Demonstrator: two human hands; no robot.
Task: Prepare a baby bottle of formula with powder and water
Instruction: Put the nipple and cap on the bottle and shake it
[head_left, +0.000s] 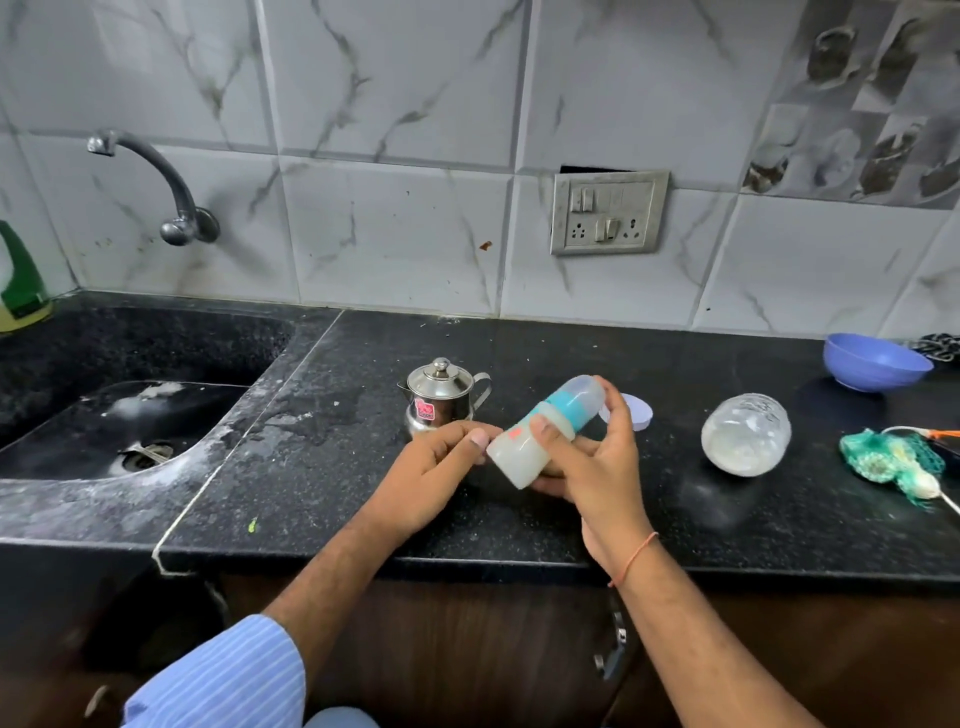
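- Two hands are seen: the right hand (589, 457) grasps one baby bottle (540, 434), tilted above the counter (322, 467).
- The bottle's base is touched by the loosely curled left hand (441, 462).
- One steel pot (441, 397), one jar (745, 434) and one bowl (872, 361) are set behind.

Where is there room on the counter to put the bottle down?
Bare counter lies between the sink and the steel pot. Another patch lies in front of the glass jar, toward the counter's edge. The right side is crowded: blue bowl, jar, green net.
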